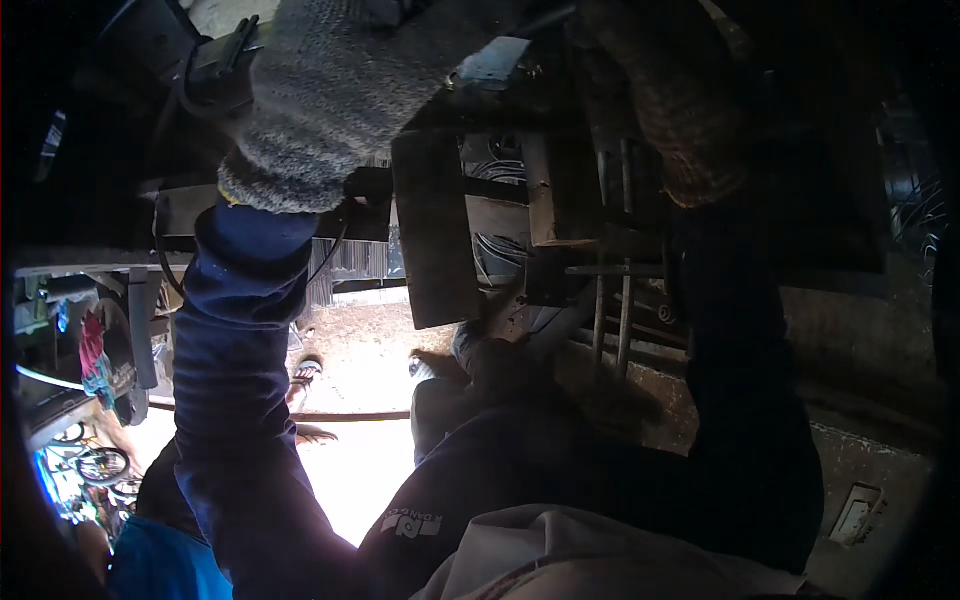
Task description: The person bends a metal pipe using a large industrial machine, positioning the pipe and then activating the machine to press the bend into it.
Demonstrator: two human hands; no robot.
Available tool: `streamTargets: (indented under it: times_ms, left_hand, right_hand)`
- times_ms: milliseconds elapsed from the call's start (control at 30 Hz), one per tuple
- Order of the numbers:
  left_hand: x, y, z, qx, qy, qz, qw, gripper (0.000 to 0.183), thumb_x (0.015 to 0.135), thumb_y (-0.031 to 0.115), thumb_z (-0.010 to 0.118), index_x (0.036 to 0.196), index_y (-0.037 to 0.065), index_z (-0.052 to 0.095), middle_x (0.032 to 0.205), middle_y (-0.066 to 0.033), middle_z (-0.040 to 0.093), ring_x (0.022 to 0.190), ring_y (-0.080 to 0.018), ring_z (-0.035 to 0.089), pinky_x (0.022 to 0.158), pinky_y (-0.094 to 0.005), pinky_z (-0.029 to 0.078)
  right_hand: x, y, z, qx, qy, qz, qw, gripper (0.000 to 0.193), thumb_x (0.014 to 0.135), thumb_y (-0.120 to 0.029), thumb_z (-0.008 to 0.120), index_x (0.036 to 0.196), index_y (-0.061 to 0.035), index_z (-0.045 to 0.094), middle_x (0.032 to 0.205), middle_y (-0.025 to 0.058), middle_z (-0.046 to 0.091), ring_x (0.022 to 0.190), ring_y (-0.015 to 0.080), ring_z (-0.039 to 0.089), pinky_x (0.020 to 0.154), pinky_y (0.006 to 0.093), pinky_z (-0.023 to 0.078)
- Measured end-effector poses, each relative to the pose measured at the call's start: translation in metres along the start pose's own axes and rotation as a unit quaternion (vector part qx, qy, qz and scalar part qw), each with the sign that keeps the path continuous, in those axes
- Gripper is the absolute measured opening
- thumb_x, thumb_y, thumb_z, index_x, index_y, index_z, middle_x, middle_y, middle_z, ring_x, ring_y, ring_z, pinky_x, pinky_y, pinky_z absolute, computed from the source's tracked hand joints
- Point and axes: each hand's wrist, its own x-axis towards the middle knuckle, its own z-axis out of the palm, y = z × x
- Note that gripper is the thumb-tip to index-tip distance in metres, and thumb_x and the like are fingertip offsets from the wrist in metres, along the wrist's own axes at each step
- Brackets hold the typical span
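Observation:
Both my arms, in dark blue sleeves, reach up to the top of the head view. My left hand (325,95), in a grey knitted work glove, is raised against dark machinery; its fingers run into shadow and past the upper edge. Across from it, my right hand (685,115) wears a brownish knitted glove and sits in deep shade, its fingers hardly visible. Between the two hands a pale, light-catching patch (493,60) shows on a dark part. What either hand grips, if anything, is hidden. Below them hangs a dark flat panel (435,230).
Coiled cables (497,172) and upright metal rods (612,310) stand under the machinery. A sandalled foot (306,370) is on the sunlit floor. Someone in blue (170,560) is at the lower left, near bicycles (103,465). Red and teal cloth (95,350) hangs at left.

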Motion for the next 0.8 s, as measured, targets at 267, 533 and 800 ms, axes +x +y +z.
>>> streamTargets:
  times_ms: [267, 533, 800]
  left_hand:
    - [0.005, 0.008, 0.005, 0.121, 0.075, 0.044, 0.989, 0.019, 0.09, 0.014, 0.078, 0.099, -0.001, 0.072, 0.08, -0.0093, 0.074, 0.069, -0.0176, 0.069, 0.065, -0.0288, 0.057]
    - [-0.018, -0.017, -0.013, 0.089, -0.007, -0.085, 0.992, 0.034, 0.095, 0.021, 0.077, 0.127, 0.011, 0.07, 0.108, -0.005, 0.076, 0.092, -0.0117, 0.072, 0.084, -0.0269, 0.057]
    - [-0.006, 0.01, 0.006, 0.034, 0.07, -0.083, 0.993, 0.013, 0.088, 0.013, 0.076, 0.09, 0.001, 0.069, 0.077, -0.0077, 0.071, 0.068, -0.0182, 0.066, 0.064, -0.0294, 0.053]
  right_hand:
    - [0.004, -0.002, -0.003, 0.057, -0.041, -0.004, 0.998, 0.033, 0.098, -0.024, 0.071, 0.123, -0.0034, 0.065, 0.107, 0.0046, 0.067, 0.095, 0.0123, 0.061, 0.081, 0.0298, 0.051]
    - [0.005, -0.002, 0.002, 0.092, -0.093, 0.002, 0.991, 0.03, 0.097, -0.022, 0.071, 0.121, -0.0041, 0.065, 0.104, 0.0036, 0.066, 0.093, 0.0115, 0.06, 0.078, 0.0296, 0.05]
    - [0.009, -0.003, 0.007, 0.093, -0.116, 0.028, 0.989, 0.027, 0.097, -0.021, 0.072, 0.118, -0.0048, 0.065, 0.101, 0.0026, 0.065, 0.091, 0.0106, 0.059, 0.076, 0.0293, 0.049]
